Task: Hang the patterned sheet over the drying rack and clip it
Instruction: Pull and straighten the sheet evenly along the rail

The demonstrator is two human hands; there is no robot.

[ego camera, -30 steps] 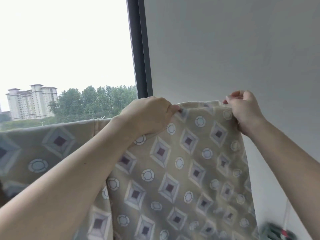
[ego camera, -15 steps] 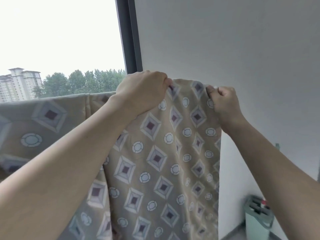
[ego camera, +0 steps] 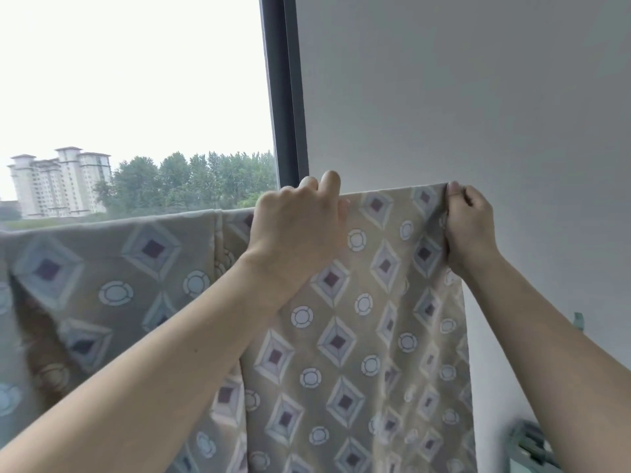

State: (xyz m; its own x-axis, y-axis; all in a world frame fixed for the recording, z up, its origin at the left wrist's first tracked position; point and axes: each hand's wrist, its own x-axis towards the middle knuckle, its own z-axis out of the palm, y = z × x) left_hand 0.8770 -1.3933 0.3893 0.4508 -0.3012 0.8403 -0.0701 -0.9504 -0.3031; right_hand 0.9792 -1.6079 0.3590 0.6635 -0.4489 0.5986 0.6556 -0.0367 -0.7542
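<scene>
Patterned sheet [ego camera: 358, 319] hangs before grey wall [ego camera: 461, 97], window [ego camera: 136, 97] left.

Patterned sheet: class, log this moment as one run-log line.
patterned sheet: draped, top edge held | left hand: grips edge | right hand: pinches corner | clips: none visible

Hands [ego camera: 375, 220] wider apart, patterned sheet [ego camera: 358, 329] top edge now taut.

- The drying rack is hidden entirely under the patterned sheet [ego camera: 358, 319].
- The sheet is cut off at the left and bottom edges.
- A blurred green object [ego camera: 531, 445] at lower right cannot be identified.
- Both forearms are cut off by the frame.
</scene>
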